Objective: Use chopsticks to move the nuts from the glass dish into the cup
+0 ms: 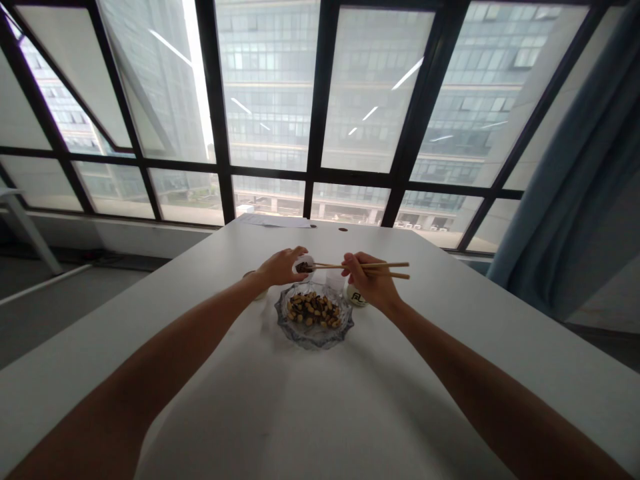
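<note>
My left hand [281, 265] is wrapped round a small whitish cup [309, 259], tipped so its mouth faces me. Dark pieces [303, 267] show inside it. In my right hand [367, 275] is a pair of wooden chopsticks [387, 269], held level, their tips reaching to the cup's mouth. Below both hands stands a clear glass bowl [315, 343] with a scalloped rim. It holds a mix of pale nuts [320, 312] and dark, seed-like bits. Whether the chopsticks pinch anything is too small to make out.
A cup with dark lettering [356, 295] stands under my right hand. Another container [261, 293] is partly hidden behind my left wrist. Paper sheets [280, 221] lie at the far end of the white table [310, 413], before the windows. A blue curtain [565, 200] hangs at right.
</note>
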Demonstrator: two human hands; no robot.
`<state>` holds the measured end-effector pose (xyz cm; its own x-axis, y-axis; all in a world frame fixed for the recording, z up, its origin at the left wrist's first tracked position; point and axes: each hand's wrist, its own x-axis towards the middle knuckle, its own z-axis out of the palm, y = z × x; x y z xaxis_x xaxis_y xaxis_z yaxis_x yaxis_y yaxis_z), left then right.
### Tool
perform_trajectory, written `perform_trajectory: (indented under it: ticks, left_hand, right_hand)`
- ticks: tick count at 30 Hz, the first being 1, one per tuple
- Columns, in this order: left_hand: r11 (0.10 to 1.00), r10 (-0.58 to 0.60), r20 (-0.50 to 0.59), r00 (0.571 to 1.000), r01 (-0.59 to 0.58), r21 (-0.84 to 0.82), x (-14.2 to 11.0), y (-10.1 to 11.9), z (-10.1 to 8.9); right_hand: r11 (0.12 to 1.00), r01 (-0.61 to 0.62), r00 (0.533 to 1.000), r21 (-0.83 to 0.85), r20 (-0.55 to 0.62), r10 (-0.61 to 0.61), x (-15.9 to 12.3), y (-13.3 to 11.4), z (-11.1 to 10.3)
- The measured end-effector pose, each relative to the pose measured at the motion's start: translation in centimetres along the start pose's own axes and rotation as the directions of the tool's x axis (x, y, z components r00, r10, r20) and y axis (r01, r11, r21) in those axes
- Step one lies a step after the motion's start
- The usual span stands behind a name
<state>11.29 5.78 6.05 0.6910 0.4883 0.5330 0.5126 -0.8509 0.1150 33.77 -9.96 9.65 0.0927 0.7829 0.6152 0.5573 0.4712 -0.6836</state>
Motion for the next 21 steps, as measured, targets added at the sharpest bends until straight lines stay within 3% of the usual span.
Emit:
perform_trajectory:
  ticks: [5,10,15,18,21]
  left_hand:
    - [0.975,-0.217,0.087,0.972,0.213,0.057,0.0,0.2,0.4]
    - [0.954,-0.297,0.159,0.942,0.287,0.085,-0.4,0.4,0.5]
    - [0.956,-0.287,0.144,0.947,0.274,0.105,-2.3,-0.6,-0.4]
    - [0.955,-0.262,0.049,0.964,0.252,0.158,-4.4,-1.8,-1.3]
    - [0.949,-0.274,-0.064,0.96,0.28,0.146,-6.8,-2.8,-1.9]
  right_hand:
    - [0.97,-0.235,0.954,0.064,0.205,0.218,-0.8,-1.5,-3.1]
    - [0.929,-0.365,0.885,0.052,0.329,0.329,-1.0,-1.4,-4.8]
    - [0.95,-0.3,0.894,0.09,0.375,0.247,-1.9,-1.1,-4.7]
    - [0.971,-0.217,0.911,0.101,0.377,0.165,-2.7,-1.8,-4.2]
    - [0.986,-0.149,0.885,0.076,0.455,0.099,-3.4,-2.6,-3.6]
